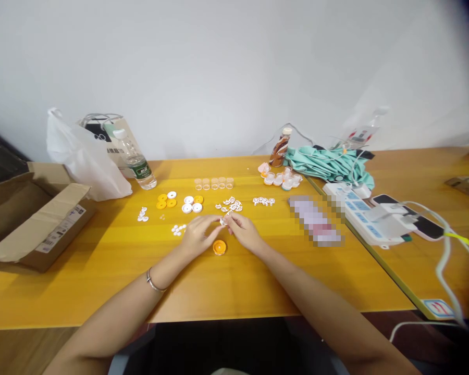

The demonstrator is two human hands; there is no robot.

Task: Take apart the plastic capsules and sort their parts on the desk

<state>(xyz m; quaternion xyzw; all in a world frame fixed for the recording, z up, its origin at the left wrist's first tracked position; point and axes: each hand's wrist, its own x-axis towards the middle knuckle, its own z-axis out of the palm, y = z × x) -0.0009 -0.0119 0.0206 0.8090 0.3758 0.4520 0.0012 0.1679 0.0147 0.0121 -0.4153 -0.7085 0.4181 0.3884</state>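
Note:
My left hand (pixel 197 234) and my right hand (pixel 243 230) meet over the middle of the table, fingertips pinched around a small white plastic part (pixel 223 222). Its exact shape is mostly covered by the fingers. Just below them sits a round orange cup-like piece (pixel 219 247). Beyond the fingertips lies a loose pile of white openwork pieces (pixel 231 203), with a row of similar white pieces (pixel 263 201) to its right. Small white discs (pixel 177 229) lie beside my left hand. White and yellow round caps (pixel 192 204) are grouped farther left.
Clear cylinders (pixel 213 183) stand in a row behind. Capped assembled pieces (pixel 282 178) cluster near a brown bottle (pixel 280 148). An open cardboard box (pixel 39 224), a white bag (pixel 84 156) and a water bottle (pixel 138 165) occupy the left; a power strip (pixel 365 216) and cables the right.

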